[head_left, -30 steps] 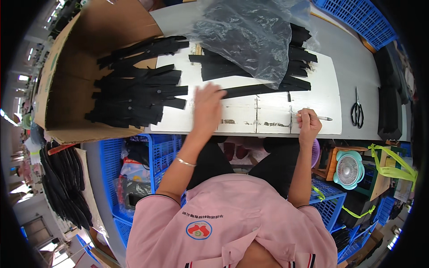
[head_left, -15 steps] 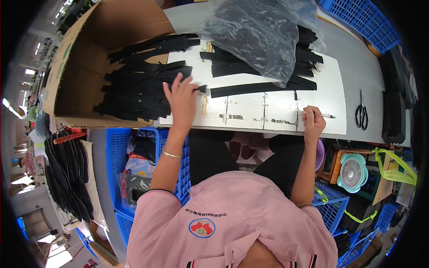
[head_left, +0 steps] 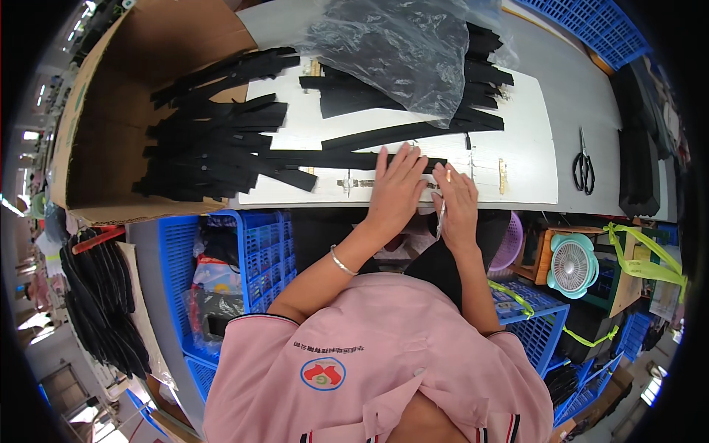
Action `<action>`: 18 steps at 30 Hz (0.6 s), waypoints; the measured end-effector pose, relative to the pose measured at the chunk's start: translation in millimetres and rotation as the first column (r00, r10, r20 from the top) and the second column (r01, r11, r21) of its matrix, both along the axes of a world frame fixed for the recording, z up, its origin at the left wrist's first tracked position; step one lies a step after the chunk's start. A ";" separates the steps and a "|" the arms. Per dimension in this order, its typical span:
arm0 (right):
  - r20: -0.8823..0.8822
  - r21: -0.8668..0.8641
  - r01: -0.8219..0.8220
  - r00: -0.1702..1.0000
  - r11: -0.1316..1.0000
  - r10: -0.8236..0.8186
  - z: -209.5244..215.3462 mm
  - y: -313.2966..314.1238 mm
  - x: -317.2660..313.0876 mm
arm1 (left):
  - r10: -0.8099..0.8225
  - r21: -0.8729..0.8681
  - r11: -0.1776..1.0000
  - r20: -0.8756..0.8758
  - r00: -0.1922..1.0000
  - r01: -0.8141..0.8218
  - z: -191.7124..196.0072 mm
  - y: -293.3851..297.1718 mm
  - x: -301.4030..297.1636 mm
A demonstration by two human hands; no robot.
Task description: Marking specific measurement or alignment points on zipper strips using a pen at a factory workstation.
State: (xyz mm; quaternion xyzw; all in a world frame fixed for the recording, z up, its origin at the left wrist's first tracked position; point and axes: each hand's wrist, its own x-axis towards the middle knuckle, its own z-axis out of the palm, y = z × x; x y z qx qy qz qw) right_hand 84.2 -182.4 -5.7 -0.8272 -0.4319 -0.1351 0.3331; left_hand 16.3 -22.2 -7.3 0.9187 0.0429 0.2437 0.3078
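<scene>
A black fabric strip [head_left: 332,159] lies across the white board [head_left: 528,184], running from the pile at the left to under my hands. My left hand [head_left: 397,192] rests flat on it, fingers stretched out. Close beside, my right hand [head_left: 459,207] has its fingertips at the strip's right end and holds a slim pen [head_left: 442,221], which points down toward my body. Another black strip [head_left: 384,134] lies just beyond. More strips [head_left: 362,96] are stacked at the back, partly under a clear plastic bag [head_left: 399,52].
An open cardboard box [head_left: 88,148] stands at the left, with a heap of black strips [head_left: 207,155] spilling from it onto the board. Black-handled scissors [head_left: 583,173] lie at the right beside a black stack [head_left: 639,173]. Blue crates [head_left: 170,273] and a turquoise fan [head_left: 572,266] sit below the table edge.
My left hand has moved right from the heap, and a strip now stretches over the board. My right hand has moved left to meet it, still with the pen.
</scene>
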 end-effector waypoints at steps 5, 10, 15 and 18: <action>0.134 -0.115 0.195 0.975 0.974 -0.179 -5.3 -44.6 24.2 | 0.092 0.100 0.991 -0.063 0.994 -0.086 6.7 22.5 -37.1; 0.189 -0.075 0.282 0.946 0.956 -0.264 -12.8 -78.8 45.3 | 0.183 0.117 0.979 -0.141 0.973 -0.167 7.0 39.0 -64.7; 0.183 -0.015 0.300 0.939 0.954 -0.292 -21.7 -76.9 47.6 | 0.322 0.156 0.941 -0.149 0.935 -0.299 3.7 58.3 -84.9; 0.195 -0.019 0.308 0.934 0.951 -0.299 -19.1 -74.5 46.1 | 0.335 0.168 0.937 -0.193 0.922 -0.305 2.2 58.9 -93.9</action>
